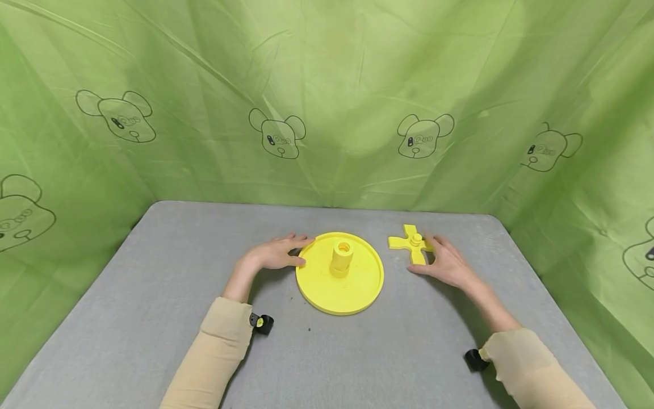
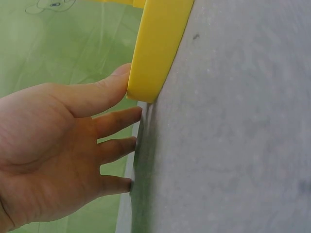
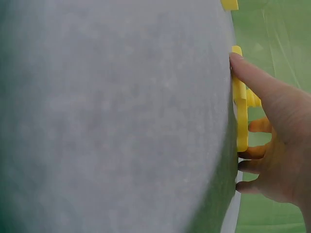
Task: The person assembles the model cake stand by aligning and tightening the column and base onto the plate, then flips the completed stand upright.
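Near the table's middle lies a yellow round base [image 1: 317,292] with a raised rim and an upright hollow post [image 1: 342,255], whose inside looks threaded. My left hand [image 1: 276,254] is at its left rim. In the left wrist view its thumb [image 2: 104,92] touches the rim, with the other fingers spread and fairly straight down to the tabletop. To the right, a yellow cross-shaped piece [image 1: 403,243] lies flat with a short threaded stub upward. My right hand [image 1: 447,262] spans its right side, the thumb [image 3: 248,73] against one arm and the loosely spread fingers beyond.
A grey table [image 1: 327,363] with rounded far corners carries both yellow pieces. Green curtains [image 1: 337,74] printed with bear outlines stand behind and on both sides. A black wrist camera [image 1: 264,324] sits by the left sleeve, another black camera [image 1: 476,360] by the right.
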`<state>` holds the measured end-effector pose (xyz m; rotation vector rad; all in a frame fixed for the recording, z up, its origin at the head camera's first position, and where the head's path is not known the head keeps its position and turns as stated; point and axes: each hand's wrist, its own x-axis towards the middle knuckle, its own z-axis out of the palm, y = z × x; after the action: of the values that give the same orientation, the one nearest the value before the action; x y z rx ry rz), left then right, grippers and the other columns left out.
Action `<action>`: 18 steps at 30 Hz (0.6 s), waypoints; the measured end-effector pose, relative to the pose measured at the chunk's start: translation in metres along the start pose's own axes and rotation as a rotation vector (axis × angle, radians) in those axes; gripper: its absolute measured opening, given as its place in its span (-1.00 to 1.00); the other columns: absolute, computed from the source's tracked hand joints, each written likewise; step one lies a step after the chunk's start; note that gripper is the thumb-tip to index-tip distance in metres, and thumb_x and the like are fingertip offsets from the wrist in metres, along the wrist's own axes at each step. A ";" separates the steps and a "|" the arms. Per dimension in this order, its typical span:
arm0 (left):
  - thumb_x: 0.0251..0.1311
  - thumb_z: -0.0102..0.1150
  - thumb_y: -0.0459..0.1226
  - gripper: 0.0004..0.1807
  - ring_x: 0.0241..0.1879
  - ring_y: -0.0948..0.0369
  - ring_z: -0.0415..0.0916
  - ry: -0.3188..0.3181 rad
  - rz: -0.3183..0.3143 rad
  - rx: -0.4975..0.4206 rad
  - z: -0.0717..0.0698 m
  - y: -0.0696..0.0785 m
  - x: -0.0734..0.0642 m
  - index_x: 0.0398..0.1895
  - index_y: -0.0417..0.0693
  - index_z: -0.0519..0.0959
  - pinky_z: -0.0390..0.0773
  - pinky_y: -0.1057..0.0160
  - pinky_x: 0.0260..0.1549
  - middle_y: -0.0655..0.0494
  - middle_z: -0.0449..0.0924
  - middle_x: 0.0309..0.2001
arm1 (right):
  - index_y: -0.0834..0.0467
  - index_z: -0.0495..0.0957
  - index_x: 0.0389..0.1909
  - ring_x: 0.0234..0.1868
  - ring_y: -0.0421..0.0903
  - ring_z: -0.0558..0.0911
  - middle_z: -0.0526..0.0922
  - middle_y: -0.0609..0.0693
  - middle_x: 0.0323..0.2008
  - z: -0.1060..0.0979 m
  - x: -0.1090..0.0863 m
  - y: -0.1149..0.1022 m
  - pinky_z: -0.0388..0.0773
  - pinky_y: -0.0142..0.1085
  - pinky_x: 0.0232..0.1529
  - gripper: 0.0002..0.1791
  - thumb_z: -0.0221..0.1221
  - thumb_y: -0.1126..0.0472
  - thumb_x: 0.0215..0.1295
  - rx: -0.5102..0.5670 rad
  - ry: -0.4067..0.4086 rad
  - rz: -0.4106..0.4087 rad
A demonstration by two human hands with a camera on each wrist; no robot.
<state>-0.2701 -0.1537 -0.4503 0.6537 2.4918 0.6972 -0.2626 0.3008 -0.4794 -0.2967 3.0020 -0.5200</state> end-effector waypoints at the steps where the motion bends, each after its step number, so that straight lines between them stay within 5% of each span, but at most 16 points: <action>1: 0.49 0.12 -0.05 -0.26 0.68 -0.18 -0.23 0.000 0.000 0.000 0.000 0.000 0.000 0.65 0.11 0.13 -0.12 -0.35 0.59 -0.03 0.02 0.67 | 0.29 0.12 0.59 0.41 0.53 0.31 0.22 0.53 0.46 0.000 0.000 0.000 0.28 0.49 0.33 0.26 0.37 -0.43 0.10 -0.003 0.003 0.000; 8: 0.48 0.13 -0.06 -0.26 0.68 -0.19 -0.23 -0.003 -0.006 -0.012 0.000 0.002 0.000 0.64 0.11 0.14 -0.13 -0.36 0.59 -0.03 0.03 0.67 | 0.31 0.20 0.55 0.27 0.43 0.47 0.37 0.47 0.34 -0.002 -0.002 0.000 0.44 0.38 0.20 0.21 0.38 -0.40 0.10 0.013 0.021 0.002; 18: 0.49 0.12 -0.06 -0.27 0.68 -0.19 -0.23 -0.007 -0.007 -0.016 0.000 0.002 -0.001 0.65 0.10 0.14 -0.16 -0.34 0.60 -0.04 0.02 0.67 | 0.26 0.14 0.59 0.35 0.44 0.38 0.24 0.46 0.43 -0.017 -0.002 -0.006 0.40 0.42 0.28 0.18 0.42 -0.29 0.12 0.104 0.074 0.032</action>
<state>-0.2691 -0.1528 -0.4488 0.6401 2.4789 0.7100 -0.2620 0.3012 -0.4612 -0.2266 3.0316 -0.6956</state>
